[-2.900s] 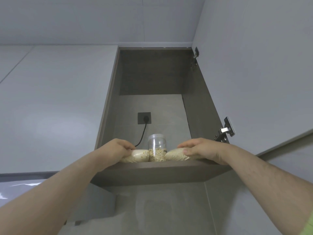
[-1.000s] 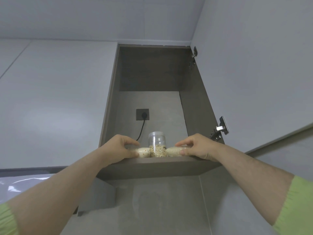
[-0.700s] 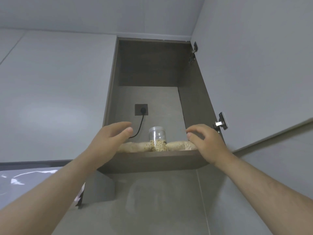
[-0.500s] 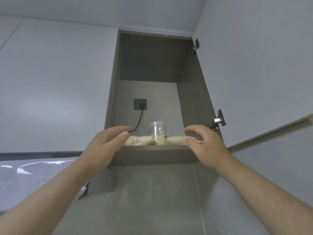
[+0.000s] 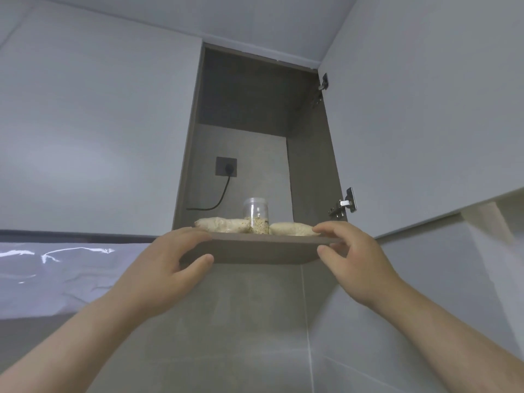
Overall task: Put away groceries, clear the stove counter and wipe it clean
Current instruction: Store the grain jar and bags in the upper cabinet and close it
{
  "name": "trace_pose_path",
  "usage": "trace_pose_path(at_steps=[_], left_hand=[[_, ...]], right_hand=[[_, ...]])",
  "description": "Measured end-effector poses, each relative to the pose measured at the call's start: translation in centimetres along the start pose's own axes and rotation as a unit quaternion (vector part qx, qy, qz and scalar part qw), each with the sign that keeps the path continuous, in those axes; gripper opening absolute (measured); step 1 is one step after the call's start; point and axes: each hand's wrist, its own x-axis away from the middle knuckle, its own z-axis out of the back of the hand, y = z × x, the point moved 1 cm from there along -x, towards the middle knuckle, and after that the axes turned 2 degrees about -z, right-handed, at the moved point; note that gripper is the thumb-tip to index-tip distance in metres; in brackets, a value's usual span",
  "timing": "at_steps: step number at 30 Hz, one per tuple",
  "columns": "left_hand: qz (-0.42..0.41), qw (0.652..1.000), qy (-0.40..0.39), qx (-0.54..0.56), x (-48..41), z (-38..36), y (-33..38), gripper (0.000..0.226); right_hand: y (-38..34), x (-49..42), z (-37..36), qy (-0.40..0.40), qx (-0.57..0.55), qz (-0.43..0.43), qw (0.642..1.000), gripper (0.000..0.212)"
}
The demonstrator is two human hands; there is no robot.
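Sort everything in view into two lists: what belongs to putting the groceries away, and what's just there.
Job in hand:
jar of grains
bag left of the jar
bag right of the jar
cabinet shelf
open cabinet door
left hand and right hand, both holding nothing

Just there:
wall socket
black cable
door hinge
plastic sheet

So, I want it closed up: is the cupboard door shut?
No, the door stands open at right, and the jar shows on the shelf.
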Motion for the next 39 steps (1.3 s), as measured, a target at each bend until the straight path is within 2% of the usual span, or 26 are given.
trace_pose_path(at_steps=[2,6,9,11,13,14,15,16,17,21,24,26,29,33,39], left_hand=[[-0.011,1.0,0.007,0.008,-0.1,0.2,1.5,0.034],[-0.02,1.0,0.013,0.006,-1.3,-0.2,5.3,0.052],[-0.037,0.999,0.008,0.008,-2.1,-0.8,8.7,0.034],[-0.036,0.999,0.001,0.02,-2.3,-1.2,10.4,0.027],[-0.032,0.999,-0.001,0.032,-2.3,-1.6,11.4,0.039],[-0.026,0.999,-0.003,0.036,-2.3,-1.8,12.0,0.043],[-0.023,0.999,-0.007,0.038,-2.2,-1.9,12.5,0.043],[-0.019,0.999,-0.01,0.04,-2.1,-1.9,13.1,0.041],[-0.014,0.999,-0.01,0.04,-2.0,-1.8,13.6,0.038],[0.013,0.999,-0.014,0.031,-1.4,-0.9,14.7,0.041],[0.033,0.999,-0.01,0.018,-1.1,0.1,15.2,0.039],[0.049,0.999,-0.015,0.0,-0.9,0.8,15.5,0.026],[0.07,0.997,-0.013,-0.006,-0.5,2.3,16.1,0.024],[0.097,0.995,-0.012,-0.021,0.2,4.5,16.5,0.033],[0.111,0.992,0.01,-0.053,1.5,6.8,15.5,0.036]], right_hand=[[-0.9,0.3,1.9,0.012,-0.005,0.005,1.0,0.042],[-2.2,0.7,6.5,0.064,0.0,0.029,0.998,0.034],[-3.2,1.3,11.3,0.153,0.064,0.082,0.983,0.028],[-4.4,1.6,15.2,0.237,0.139,0.164,0.948,0.031],[-5.5,1.6,19.0,0.333,0.245,0.239,0.879,0.029],[-5.9,1.6,20.6,0.382,0.284,0.256,0.842,0.028],[-6.2,1.6,21.9,0.42,0.3,0.25,0.819,0.029],[-6.3,1.6,22.9,0.438,0.293,0.224,0.82,0.033],[-6.4,1.6,23.6,0.435,0.271,0.188,0.838,0.037],[-5.6,1.5,25.1,0.328,0.168,0.017,0.929,0.051],[-5.1,1.8,25.8,0.276,0.09,-0.045,0.956,0.056],[-5.0,2.1,25.8,0.252,0.019,-0.068,0.965,0.057],[-5.0,2.4,25.4,0.239,-0.066,-0.074,0.966,0.057],[-6.6,2.5,24.3,0.203,-0.094,-0.01,0.975,0.041],[-9.1,2.0,20.2,0.134,-0.124,0.019,0.983,0.044]])
